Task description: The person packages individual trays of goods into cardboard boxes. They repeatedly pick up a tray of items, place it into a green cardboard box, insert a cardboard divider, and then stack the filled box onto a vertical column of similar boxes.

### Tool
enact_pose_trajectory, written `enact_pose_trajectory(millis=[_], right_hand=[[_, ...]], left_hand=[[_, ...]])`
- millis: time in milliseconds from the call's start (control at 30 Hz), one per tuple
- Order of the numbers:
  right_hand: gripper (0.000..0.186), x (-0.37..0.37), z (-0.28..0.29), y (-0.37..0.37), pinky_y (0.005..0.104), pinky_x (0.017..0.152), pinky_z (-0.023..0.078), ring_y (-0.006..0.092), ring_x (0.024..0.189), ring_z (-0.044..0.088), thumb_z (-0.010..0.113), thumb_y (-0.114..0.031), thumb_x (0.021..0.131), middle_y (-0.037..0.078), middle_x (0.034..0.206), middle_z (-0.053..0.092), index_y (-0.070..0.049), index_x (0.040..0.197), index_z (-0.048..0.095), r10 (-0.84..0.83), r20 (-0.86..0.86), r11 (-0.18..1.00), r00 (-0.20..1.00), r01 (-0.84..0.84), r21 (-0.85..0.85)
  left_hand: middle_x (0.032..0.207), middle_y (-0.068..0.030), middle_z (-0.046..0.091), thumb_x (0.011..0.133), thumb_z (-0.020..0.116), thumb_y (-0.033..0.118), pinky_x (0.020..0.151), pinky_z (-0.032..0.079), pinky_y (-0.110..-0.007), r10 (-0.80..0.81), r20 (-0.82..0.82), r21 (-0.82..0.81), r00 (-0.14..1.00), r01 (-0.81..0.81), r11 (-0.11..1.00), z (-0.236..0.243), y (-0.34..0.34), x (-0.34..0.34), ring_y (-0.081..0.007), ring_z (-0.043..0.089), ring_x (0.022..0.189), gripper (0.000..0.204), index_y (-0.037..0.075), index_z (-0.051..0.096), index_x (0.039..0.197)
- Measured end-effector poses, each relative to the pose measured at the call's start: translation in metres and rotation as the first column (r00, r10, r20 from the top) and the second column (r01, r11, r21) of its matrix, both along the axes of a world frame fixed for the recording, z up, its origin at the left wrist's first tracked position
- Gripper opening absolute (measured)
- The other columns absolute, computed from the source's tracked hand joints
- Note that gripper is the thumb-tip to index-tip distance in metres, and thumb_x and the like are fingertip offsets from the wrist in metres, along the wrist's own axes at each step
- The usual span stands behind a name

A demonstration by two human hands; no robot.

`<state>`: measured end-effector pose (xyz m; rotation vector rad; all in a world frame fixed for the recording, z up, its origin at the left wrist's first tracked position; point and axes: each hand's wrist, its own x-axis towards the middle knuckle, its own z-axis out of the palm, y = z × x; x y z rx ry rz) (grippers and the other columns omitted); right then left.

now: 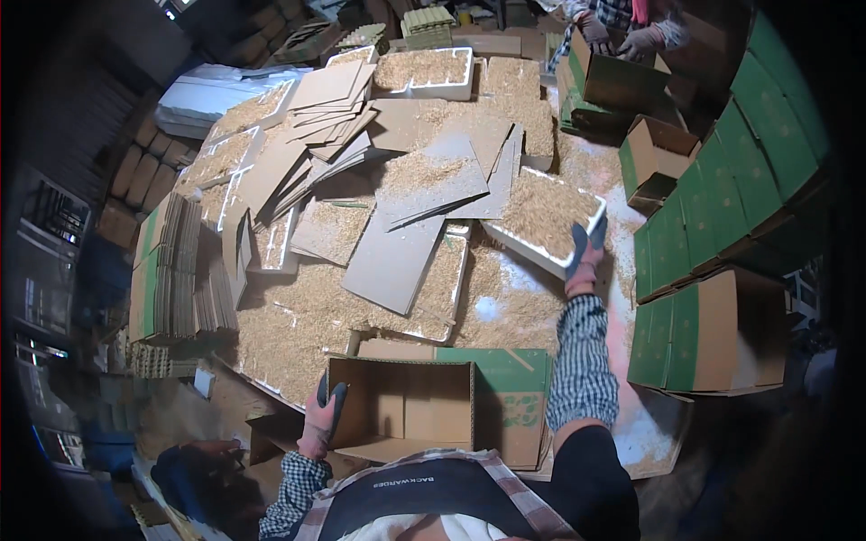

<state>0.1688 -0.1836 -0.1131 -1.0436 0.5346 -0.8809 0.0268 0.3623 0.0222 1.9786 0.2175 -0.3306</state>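
In front of my body an open brown cardboard box [406,401] lies with its inside facing me. My left hand [318,424], in a pink and dark glove, is closed on the box's left edge, fingers on one side and thumb on the other. My right arm stretches far to the right. There my right hand [585,257], in a matching glove, grips the near right corner of a white foam tray [532,248]. The tray looks tilted and holds loose tan husks or shavings [546,209], which cover its top.
Loose grey cardboard sheets [394,257] lie over more husk-filled foam trays [424,72]. Flattened cartons [167,270] stand stacked at left. Green-and-brown boxes [713,194] line the right side. At the far right, a co-worker's gloved hands [618,38] handle another carton [622,79].
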Motion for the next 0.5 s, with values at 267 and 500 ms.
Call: enact_pose_trajectory(millis=[267,500], right_hand=[[0.053,-0.208,0.170,0.035,0.0414,0.100,0.049,0.0288,0.117,0.058,0.054,-0.031,0.097,0.018,0.131,0.055,0.000,0.138,0.043,0.441,-0.063,0.882,0.895,-0.419,0.213],[0.047,-0.242,0.196,0.157,0.0379,0.096,0.052,0.0260,0.113,0.060,0.048,-0.024,0.100,0.016,0.130,0.057,0.001,0.139,0.042,0.644,-0.119,0.731,0.755,-0.563,0.384]], left_hand=[[0.111,-0.0073,0.067,0.098,0.052,0.025,0.086,0.048,-0.030,-0.312,0.080,-0.085,0.947,0.319,0.944,-0.029,-0.052,0.042,-0.0154,0.060,0.096,0.044,0.004,0.051,0.137],[0.099,-0.0145,0.068,0.095,0.051,0.023,0.081,0.048,-0.031,-0.377,-0.021,-0.472,0.926,0.323,0.820,-0.038,-0.102,0.091,-0.0179,0.061,0.089,0.035,-0.002,0.060,0.118]])
